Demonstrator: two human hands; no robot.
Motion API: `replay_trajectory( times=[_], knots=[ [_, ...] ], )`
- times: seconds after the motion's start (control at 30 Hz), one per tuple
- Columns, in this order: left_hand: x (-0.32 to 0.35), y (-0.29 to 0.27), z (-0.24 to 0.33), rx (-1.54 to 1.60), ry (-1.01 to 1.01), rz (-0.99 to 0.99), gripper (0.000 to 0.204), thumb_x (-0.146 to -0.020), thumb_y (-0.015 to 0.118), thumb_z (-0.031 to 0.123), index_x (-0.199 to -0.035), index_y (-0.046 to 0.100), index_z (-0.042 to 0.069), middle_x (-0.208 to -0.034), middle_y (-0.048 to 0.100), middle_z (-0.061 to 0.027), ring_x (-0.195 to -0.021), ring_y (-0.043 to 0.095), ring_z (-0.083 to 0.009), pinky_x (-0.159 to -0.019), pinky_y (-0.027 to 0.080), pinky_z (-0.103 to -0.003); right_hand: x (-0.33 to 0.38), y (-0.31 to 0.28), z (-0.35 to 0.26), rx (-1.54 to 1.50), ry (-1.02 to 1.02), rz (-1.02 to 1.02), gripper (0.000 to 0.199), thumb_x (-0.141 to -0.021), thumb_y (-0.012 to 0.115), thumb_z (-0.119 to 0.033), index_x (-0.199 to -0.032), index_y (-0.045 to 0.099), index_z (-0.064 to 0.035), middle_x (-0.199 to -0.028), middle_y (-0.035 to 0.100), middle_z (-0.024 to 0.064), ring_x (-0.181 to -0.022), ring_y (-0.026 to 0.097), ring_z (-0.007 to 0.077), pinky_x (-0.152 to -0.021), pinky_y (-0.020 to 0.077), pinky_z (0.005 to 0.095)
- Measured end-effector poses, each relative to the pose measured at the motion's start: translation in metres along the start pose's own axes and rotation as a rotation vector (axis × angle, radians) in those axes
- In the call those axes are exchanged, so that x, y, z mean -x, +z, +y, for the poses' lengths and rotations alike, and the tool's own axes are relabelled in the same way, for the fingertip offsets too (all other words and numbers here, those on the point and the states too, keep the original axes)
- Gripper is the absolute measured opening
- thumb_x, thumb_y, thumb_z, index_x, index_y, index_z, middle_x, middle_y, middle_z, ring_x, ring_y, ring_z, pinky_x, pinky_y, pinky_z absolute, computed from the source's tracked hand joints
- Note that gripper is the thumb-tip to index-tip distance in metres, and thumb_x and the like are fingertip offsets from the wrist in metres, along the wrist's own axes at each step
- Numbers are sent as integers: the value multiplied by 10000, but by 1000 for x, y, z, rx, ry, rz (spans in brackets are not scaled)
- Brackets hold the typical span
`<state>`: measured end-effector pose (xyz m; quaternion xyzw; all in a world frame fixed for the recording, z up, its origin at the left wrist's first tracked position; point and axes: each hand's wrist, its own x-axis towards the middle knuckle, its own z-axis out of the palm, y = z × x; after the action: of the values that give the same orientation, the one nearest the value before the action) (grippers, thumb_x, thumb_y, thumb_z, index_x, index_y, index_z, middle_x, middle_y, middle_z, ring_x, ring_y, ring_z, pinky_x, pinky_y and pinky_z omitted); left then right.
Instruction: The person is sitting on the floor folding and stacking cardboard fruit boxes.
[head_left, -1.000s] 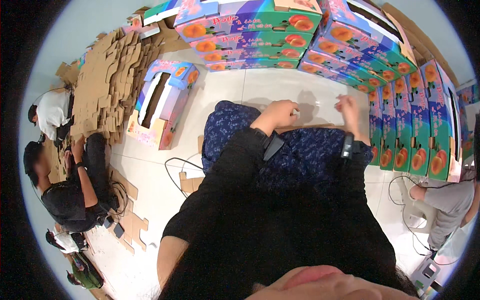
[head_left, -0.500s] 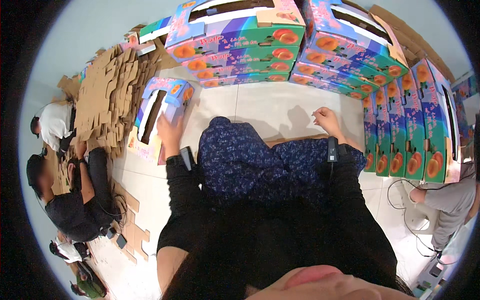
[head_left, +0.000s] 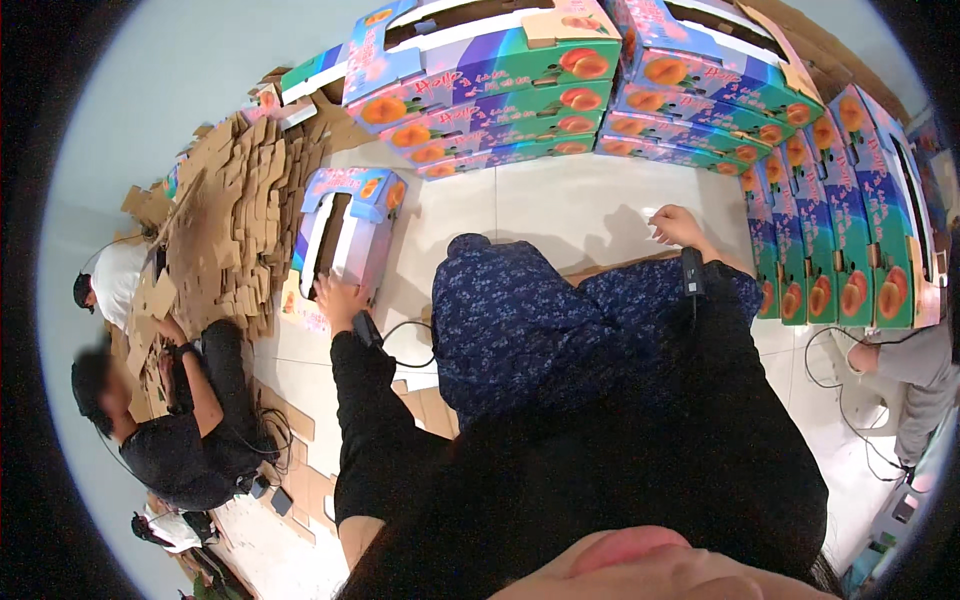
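A single printed fruit carton (head_left: 368, 240), blue, purple and pink with a long slot in its top, stands on the floor to my left. My left hand (head_left: 341, 303) rests at its near end, fingers spread over the top panel beside the slot. My right hand (head_left: 678, 226) hangs above the floor on the right, over my lap's far edge, with its fingers curled together. Something small and whitish shows at those fingertips, too small to name. Both wrists carry a dark strapped device.
Stacked fruit cartons (head_left: 500, 100) stand ahead, more cartons (head_left: 700, 95) beside them, and a row on end (head_left: 840, 220) at the right. Flat cardboard blanks (head_left: 225, 220) pile up at left. A person in black (head_left: 170, 460) sits near them; another person's leg (head_left: 905, 375) shows at right.
My left hand has come nearer along the carton, from beside its slot's middle to its near end. The view has shifted; my right hand stays curled above the floor.
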<state>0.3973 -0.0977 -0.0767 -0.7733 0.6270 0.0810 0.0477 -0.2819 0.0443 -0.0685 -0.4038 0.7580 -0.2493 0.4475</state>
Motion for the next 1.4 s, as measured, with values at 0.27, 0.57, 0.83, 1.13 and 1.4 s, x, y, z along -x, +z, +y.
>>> replay_trajectory(
  times=[0.27, 0.57, 0.83, 1.13, 1.4],
  knots=[
    [-21, 20, -1, -109, 31, -41, 1153, -649, 695, 612, -1493, 123, 74, -1521, 162, -250, -1421, 130, -395, -1081, 232, -595, 1, 3, -3, 17, 65, -64, 269, -870, 580, -270, -954, 628, -18, -740, 656, 79, -619, 648, 168, -522, 512, 286],
    [-7, 4, 6, -84, -24, -18, 1209, -473, 747, 715, -1397, 355, 40, -1303, 459, -228, -1240, 413, -402, -1022, 337, -498, -8, 1, 1, 58, 89, -108, 278, -877, 580, -289, -979, 622, -33, -764, 651, 86, -626, 639, 174, -528, 521, 306],
    [60, -15, 35, 284, -98, 50, 907, -444, 813, 534, -1116, 566, -24, -1154, 552, -223, -1132, 526, -366, -948, 436, -448, -7, 4, 0, 65, 61, -104, 292, -879, 579, -296, -995, 612, -31, -771, 648, 89, -636, 639, 180, -538, 519, 312],
    [125, -98, 44, 549, 111, 177, 781, -528, 828, 398, -1101, 545, -51, -1100, 551, -211, -1018, 547, -358, -853, 452, -448, 2, 5, 4, 83, -94, -36, 258, -858, 601, -237, -1005, 613, -25, -793, 654, 89, -673, 653, 196, -568, 519, 324],
    [248, -212, 115, 308, 461, 602, 805, -507, 839, 274, -1163, 484, -28, -1055, 508, -200, -1026, 490, -374, -890, 390, -451, 116, 26, -123, 157, -885, 735, 291, -791, 685, -172, -1035, 605, -34, -913, 633, 113, -870, 619, 272, -780, 491, 368]
  ],
)
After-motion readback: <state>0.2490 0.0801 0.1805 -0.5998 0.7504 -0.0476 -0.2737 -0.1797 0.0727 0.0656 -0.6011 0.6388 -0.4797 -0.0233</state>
